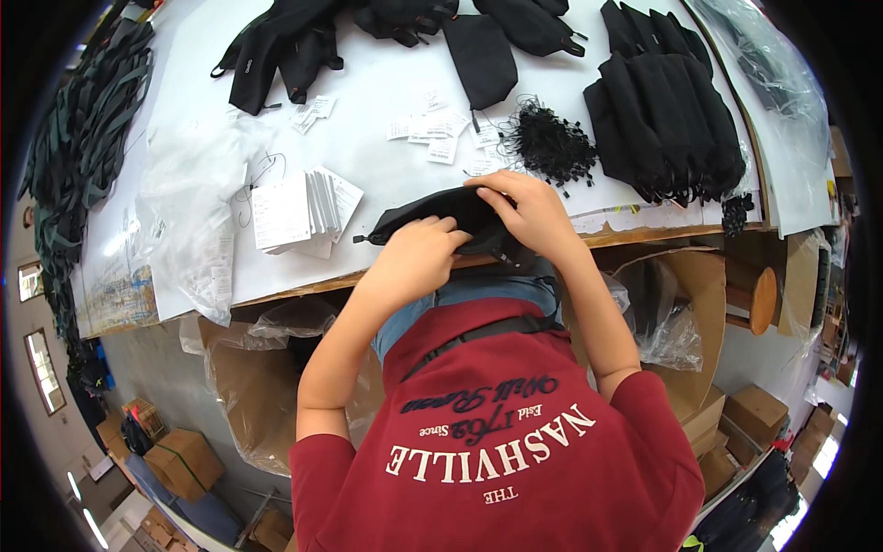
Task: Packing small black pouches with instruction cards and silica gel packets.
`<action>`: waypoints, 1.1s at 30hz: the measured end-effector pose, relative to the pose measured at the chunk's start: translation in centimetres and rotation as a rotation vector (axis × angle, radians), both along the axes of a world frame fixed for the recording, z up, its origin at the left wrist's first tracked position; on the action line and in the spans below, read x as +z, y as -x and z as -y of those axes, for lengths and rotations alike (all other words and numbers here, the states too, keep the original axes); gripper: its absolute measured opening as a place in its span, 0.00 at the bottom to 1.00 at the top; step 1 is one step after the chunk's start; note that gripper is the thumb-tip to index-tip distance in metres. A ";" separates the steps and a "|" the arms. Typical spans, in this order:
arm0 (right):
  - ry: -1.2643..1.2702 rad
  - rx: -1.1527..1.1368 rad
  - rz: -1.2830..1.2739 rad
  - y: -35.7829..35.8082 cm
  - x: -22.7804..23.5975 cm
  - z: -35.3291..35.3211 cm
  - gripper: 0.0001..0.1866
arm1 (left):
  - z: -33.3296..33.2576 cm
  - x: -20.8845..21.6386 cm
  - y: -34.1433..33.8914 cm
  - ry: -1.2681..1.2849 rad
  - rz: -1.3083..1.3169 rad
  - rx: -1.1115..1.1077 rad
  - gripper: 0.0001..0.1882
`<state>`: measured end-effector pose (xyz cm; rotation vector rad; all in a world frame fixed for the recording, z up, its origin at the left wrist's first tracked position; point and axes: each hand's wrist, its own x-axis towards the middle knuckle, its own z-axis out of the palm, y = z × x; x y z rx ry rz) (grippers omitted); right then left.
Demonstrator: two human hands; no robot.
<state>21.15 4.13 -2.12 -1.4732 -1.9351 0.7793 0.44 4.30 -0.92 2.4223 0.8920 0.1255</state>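
A black zippered pouch (418, 208) lies at the table's near edge, its mouth spread apart toward me. My left hand (421, 256) is closed over its near side, with the fingertips bent in at the opening. On the far rim, my right hand (528, 208) pinches the fabric between thumb and fingers. A small dark pull tab sticks out at the pouch's left end. The inside is dark, so I cannot tell what it contains. Left of the pouch stands a stack of white printed tags (283, 213).
Black strings (550, 138) lie heaped beyond my right hand, beside stacked black pouches (667, 120). More pouches (480, 57) and loose tags (432, 126) lie farther back. Clear plastic bags (189, 202) are at left, near hanging dark straps (87, 120). Open cartons (681, 294) stand below the table edge.
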 end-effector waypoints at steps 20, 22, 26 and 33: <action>0.088 -0.405 0.126 0.0 -1.9 7.1 0.33 | -1.0 0.3 1.8 -0.027 -0.011 0.275 0.13; 0.054 -0.413 0.186 0.3 -2.0 7.1 0.33 | -1.1 -0.2 1.8 -0.061 0.018 0.271 0.13; 0.110 -0.410 0.113 -2.1 -1.8 7.6 0.33 | -1.3 -0.2 1.8 -0.120 0.115 0.293 0.13; 0.425 -0.495 -0.727 -7.8 4.4 7.9 0.25 | -1.7 0.6 2.0 -0.234 0.274 0.331 0.10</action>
